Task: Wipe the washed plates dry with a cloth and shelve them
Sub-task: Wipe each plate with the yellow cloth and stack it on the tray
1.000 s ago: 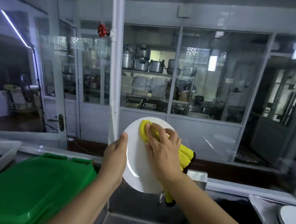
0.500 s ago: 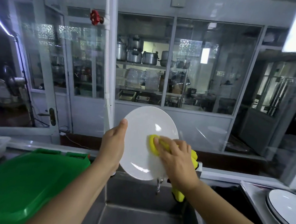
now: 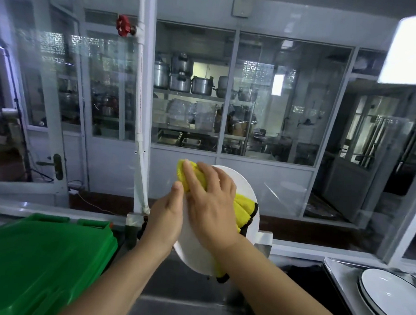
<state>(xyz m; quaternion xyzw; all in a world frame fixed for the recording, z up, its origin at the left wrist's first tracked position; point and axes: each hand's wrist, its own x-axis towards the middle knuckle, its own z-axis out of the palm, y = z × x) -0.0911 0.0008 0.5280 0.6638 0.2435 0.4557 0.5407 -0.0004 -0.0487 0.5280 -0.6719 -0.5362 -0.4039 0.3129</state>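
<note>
white plate [image 3: 197, 253], yellow cloth [image 3: 244, 207], green lid [image 3: 40, 257]

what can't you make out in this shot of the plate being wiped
- Head view: most of the white plate face is hidden by the right hand and yellow cloth, so wet or dry cannot be told.
- The left hand fingers behind the plate are hidden by it.
- The stacked plates at lower right are cut off by the frame edge; their count is unclear.
- No shelf for the plates is identifiable.
</note>
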